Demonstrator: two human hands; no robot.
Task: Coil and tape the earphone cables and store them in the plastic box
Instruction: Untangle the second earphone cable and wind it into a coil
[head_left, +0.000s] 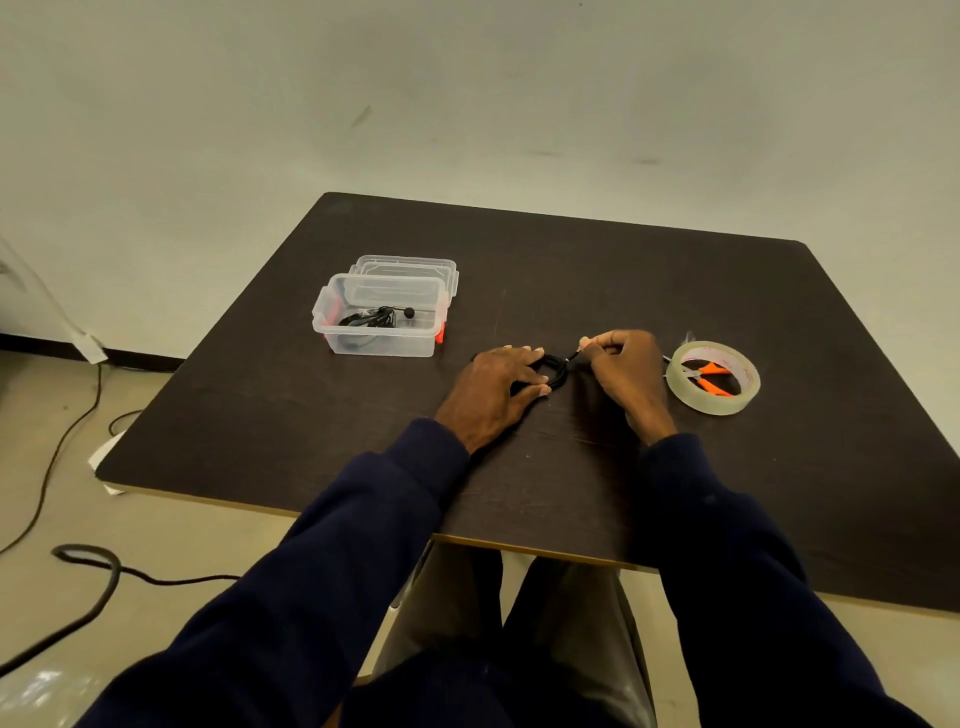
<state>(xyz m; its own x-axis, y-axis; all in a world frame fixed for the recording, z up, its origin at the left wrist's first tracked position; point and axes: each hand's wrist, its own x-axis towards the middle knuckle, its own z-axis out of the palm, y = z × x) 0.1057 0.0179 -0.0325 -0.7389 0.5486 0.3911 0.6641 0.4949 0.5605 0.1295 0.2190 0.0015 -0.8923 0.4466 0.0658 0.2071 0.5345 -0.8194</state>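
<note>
Two hands work at the middle of the dark table (571, 249), and between them they hide most of the task's thing. The left hand (498, 387) lies over a coiled black earphone cable (557, 373), its fingers only slightly bent and spread across the loops, pressing them to the tabletop. Only the coil's right edge shows past the fingertips and thumb, and I cannot tell whether the thumb hooks under it. The right hand (626, 366) is just beside it, fingers curled in, with thumb and forefinger pinching a thin strand of that cable where it leaves the coil. A small pale glint sits at the pinch, and I cannot tell whether it is tape or a plug.

Right of the hands, a roll of clear tape (735, 404) lies flat. Orange-handled scissors (710, 375) rest inside its ring, their blades mostly covered by the roll's near-left wall. Reddish marks on the roll's inner core are too blurred to read.

Well apart on the left, the clear plastic box (376, 345) stands without its lid, with orange clips at its ends. A dark tangle of earphones (375, 317) rests on its floor, its shape muddled behind the frosted wall. The lid (410, 266) lies just behind the box, partly blocked by it.

Dark blue sleeves (363, 519) run out of the bottom edge, and black cords (91, 564) trail on the floor at left, cut off by the frame.
</note>
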